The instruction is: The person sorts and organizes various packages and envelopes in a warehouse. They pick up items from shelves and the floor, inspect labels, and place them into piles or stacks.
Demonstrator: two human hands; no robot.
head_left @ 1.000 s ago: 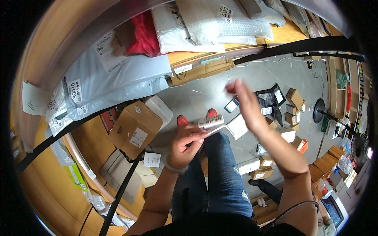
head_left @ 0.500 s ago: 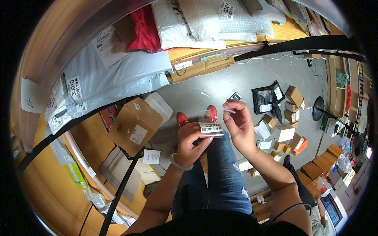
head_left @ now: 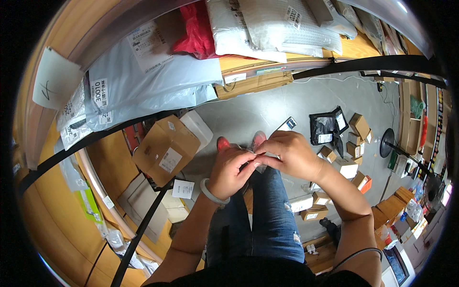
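My left hand (head_left: pixel 228 171) and my right hand (head_left: pixel 290 152) meet over my knees, their fingertips pinched together. Between them shows a little clear plastic wrapping (head_left: pixel 260 168), mostly covered by the fingers. I cannot make out what else is inside the grip. A grey band circles my left wrist. Beyond the hands, a small flat dark-and-white item (head_left: pixel 288 124) lies on the floor.
Bagged parcels (head_left: pixel 153 71) in blue-grey plastic lie on a wooden shelf at left and ahead. An open carton (head_left: pixel 165 150) stands on the left. Small boxes (head_left: pixel 359 125) and a black bag (head_left: pixel 321 131) are on the floor at right, near a black fan base (head_left: pixel 386 142).
My right hand has moved left and down to join my left hand. The white label that showed at my left fingers is now hidden. The view has shifted slightly.
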